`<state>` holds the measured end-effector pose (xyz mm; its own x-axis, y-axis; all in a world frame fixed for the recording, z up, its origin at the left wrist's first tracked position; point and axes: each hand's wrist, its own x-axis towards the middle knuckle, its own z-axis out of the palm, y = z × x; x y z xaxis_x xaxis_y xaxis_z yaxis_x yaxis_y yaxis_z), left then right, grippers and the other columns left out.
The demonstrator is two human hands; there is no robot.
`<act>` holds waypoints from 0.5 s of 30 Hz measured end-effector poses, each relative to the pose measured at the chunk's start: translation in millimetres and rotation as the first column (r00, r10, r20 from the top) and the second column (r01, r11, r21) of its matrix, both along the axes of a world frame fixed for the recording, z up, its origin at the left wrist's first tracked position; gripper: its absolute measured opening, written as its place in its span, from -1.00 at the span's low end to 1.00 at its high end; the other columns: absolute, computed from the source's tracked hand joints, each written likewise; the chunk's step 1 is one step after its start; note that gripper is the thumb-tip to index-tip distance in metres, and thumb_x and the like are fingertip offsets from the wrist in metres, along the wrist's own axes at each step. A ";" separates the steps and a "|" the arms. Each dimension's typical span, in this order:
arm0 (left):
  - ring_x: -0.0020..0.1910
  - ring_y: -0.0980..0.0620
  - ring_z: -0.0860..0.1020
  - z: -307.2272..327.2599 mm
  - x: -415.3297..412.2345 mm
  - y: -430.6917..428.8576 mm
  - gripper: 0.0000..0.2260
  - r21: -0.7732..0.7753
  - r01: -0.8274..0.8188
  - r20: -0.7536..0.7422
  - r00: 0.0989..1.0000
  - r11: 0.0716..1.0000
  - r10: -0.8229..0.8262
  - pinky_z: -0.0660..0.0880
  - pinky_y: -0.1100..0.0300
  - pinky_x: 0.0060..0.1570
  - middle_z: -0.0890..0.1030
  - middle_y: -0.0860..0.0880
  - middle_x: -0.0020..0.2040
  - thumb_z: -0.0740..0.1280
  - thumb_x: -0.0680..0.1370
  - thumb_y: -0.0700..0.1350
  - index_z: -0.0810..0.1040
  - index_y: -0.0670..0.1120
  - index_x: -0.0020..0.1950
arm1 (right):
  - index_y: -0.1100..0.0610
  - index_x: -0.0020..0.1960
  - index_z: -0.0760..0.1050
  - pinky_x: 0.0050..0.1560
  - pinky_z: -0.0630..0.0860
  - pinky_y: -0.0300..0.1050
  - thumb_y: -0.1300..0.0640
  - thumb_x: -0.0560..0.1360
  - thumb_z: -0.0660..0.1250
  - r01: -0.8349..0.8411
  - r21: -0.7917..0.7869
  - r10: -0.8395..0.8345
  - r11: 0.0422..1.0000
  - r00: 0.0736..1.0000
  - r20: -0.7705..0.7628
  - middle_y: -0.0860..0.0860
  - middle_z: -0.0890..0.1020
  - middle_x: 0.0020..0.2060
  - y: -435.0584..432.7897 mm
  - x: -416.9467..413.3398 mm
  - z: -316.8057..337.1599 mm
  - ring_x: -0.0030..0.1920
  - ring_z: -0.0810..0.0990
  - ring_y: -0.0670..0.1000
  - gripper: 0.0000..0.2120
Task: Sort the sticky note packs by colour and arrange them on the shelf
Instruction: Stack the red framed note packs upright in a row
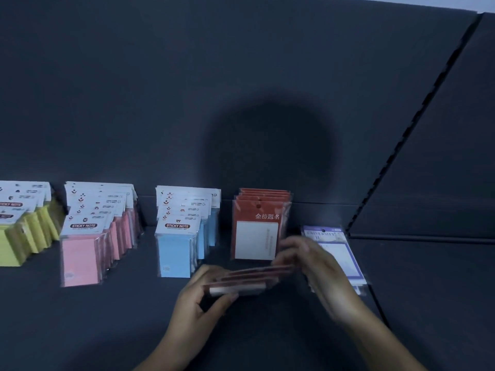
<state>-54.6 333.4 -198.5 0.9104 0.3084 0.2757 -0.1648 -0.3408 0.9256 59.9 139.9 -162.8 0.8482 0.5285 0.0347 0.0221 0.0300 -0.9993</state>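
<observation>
You are holding a small fan of red packs [246,277] in your left hand [198,298], low over the shelf [80,330] and just in front of the red row [259,231]. Your fingers are curling under the near left end and your thumb is pressing on the front edge, so this hand is gripping them firmly. The packs are lying nearly flat and overlapping like cards, with their right ends reaching towards the red row's lower right corner.

Your right hand [313,261] is sitting at the far right end of the fan, with its fingertips bending towards the packs (blur is smearing it, so I cannot tell whether it is pinching them or only touching).

The sorted rows are standing along the back panel [241,76], each leaning pack behind pack, with gaps between the colours. The yellow row [24,231] is running off the left edge, and the pink row [93,236], the blue row [182,236] and the red row are following it to the right. A purple pack [345,253] is lying right of the red row, and your right hand is partly hiding it. A round shadow [267,162] is falling on the panel above the red row.
</observation>
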 end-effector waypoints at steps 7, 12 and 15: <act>-0.14 0.15 0.65 -2.9 -1.9 -2.5 -0.71 -0.195 -0.105 -0.046 0.994 0.975 0.098 0.57 0.29 -0.31 0.69 0.07 -0.09 0.47 0.28 -0.09 0.59 0.22 -0.07 | 0.10 -0.05 0.61 -0.03 0.45 -0.40 0.35 0.45 0.36 -0.036 -0.154 0.066 0.987 0.979 0.195 -0.09 0.69 -0.12 -11.8 -16.0 -5.7 -0.08 0.62 -0.17 -0.81; -0.14 0.25 0.62 2.5 -3.4 1.1 -0.72 -0.082 -0.065 -0.018 0.998 0.994 0.064 0.48 0.48 -0.17 0.68 0.17 -0.15 0.46 0.28 -0.12 0.62 0.22 -0.10 | 0.08 -0.13 0.62 -0.16 0.46 -0.44 0.40 0.44 0.34 0.177 0.000 -0.176 0.984 0.976 0.132 -0.12 0.70 -0.20 -6.4 -5.0 -3.7 -0.21 0.61 -0.23 -0.76; -0.21 0.10 0.64 1.2 -4.1 3.1 -0.80 -0.105 -0.024 -0.070 0.997 0.994 0.017 0.49 0.43 -0.32 0.67 0.01 -0.18 0.47 0.27 -0.12 0.63 -0.03 -0.13 | 0.10 -0.09 0.60 -0.23 0.46 -0.45 0.40 0.48 0.29 0.253 0.026 -0.255 0.967 0.964 0.070 -0.15 0.69 -0.26 2.6 9.6 -1.9 -0.29 0.58 -0.27 -0.77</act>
<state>-58.7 336.5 -197.2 0.9195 0.3510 0.1770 -0.0929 -0.2434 0.9655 69.4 142.5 -164.7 0.9494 0.2949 0.1079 0.1036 0.0304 -0.9942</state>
